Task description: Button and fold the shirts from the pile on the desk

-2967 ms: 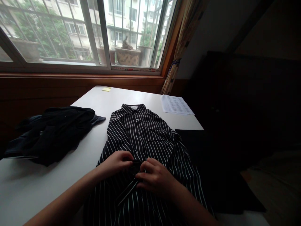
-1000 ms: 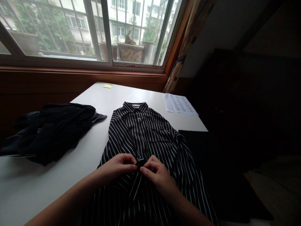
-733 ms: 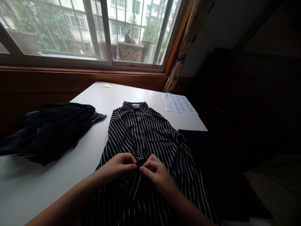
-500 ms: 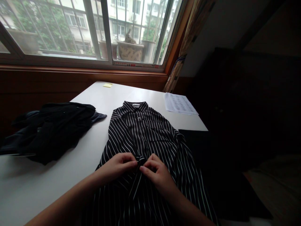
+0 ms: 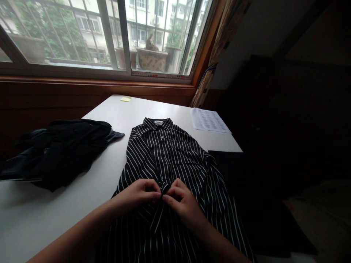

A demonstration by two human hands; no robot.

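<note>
A black shirt with white stripes lies front up, its collar pointing toward the window. Low on its front placket, my left hand and my right hand meet with thumbs and fingers pinched on the cloth. A fold of the striped placket stands raised between the fingertips. Whether a button is in the pinch is hidden by the fingers. Higher up, a small round button shows on the placket below the collar.
The shirt rests on a white table. A heap of dark clothing lies at the left. Printed sheets are at the back right, a yellow sticky note at the back edge. Beyond stands a barred window.
The fingertips have drawn slightly closer together, with my left thumb shifting a little down and right on the placket. The shirt stays in place.
</note>
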